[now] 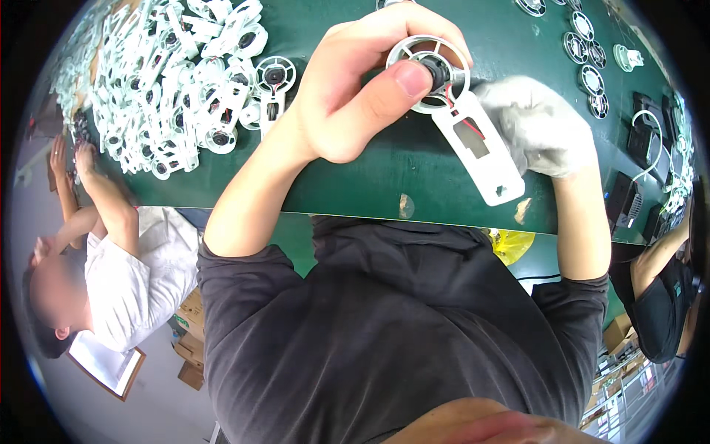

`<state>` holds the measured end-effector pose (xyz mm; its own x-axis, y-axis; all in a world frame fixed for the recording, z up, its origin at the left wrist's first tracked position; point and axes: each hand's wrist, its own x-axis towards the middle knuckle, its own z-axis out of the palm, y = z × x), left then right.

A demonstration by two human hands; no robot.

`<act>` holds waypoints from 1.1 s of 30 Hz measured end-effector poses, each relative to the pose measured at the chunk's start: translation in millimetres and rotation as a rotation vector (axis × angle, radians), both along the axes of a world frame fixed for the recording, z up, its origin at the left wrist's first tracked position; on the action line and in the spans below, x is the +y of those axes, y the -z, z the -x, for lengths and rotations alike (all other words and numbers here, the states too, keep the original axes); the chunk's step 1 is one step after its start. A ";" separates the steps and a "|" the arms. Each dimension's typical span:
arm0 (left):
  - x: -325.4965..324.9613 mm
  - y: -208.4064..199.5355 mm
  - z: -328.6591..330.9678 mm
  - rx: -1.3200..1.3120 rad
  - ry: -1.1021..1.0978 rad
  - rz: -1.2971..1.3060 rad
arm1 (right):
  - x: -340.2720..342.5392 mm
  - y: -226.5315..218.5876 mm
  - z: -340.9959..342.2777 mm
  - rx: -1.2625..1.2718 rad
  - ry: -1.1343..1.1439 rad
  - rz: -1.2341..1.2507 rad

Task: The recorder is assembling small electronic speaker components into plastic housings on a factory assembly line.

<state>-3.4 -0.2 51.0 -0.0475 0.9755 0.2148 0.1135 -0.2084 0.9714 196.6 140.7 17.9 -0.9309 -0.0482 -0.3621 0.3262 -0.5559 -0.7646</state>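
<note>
Between thumb and fingers, my bare left hand (355, 107) grips a white handheld fan body (497, 169) by its round ring. The thumb presses at the dark motor (439, 70) in the ring's middle. Its handle slants down to the right, with a red wire running into a rectangular opening. My right hand (551, 129), in a whitish glove, is curled right beside the handle. Motion smears its fingers, so whether they grip the fan body or something else cannot be made out.
On the green table (355, 181), a large heap of white fan bodies (174, 89) lies to the left. Several round fan rings (583, 48) lie at the far right, near black devices (629, 196). Co-workers sit on both sides; a yellow bag (510, 244) shows below the table edge.
</note>
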 end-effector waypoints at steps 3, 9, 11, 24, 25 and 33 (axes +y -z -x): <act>24.4 45.1 21.7 0.069 0.137 -0.461 | -11.1 -3.4 7.8 -0.046 -0.117 0.008; 33.6 59.9 31.5 0.356 0.141 -0.943 | -6.8 -12.3 12.6 -0.109 0.034 -0.106; 34.0 53.0 30.9 0.460 0.116 -0.969 | -10.0 -19.6 18.6 -0.197 -0.027 -0.304; -5.2 33.0 -7.2 -0.210 0.165 -0.123 | -23.3 13.1 5.9 0.010 -0.171 0.409; -5.6 34.5 -9.5 -0.342 0.179 -0.081 | -24.4 14.1 6.4 -0.059 -0.153 0.460; -5.0 -2.6 -3.3 -0.167 -0.091 0.071 | -19.6 4.8 14.4 -0.058 0.047 -0.039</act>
<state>-0.1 -5.2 53.6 -0.1651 0.9781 0.1270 -0.0358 -0.1346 0.9903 182.3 121.1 13.1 -0.9092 0.0099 -0.4163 0.3451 -0.5415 -0.7666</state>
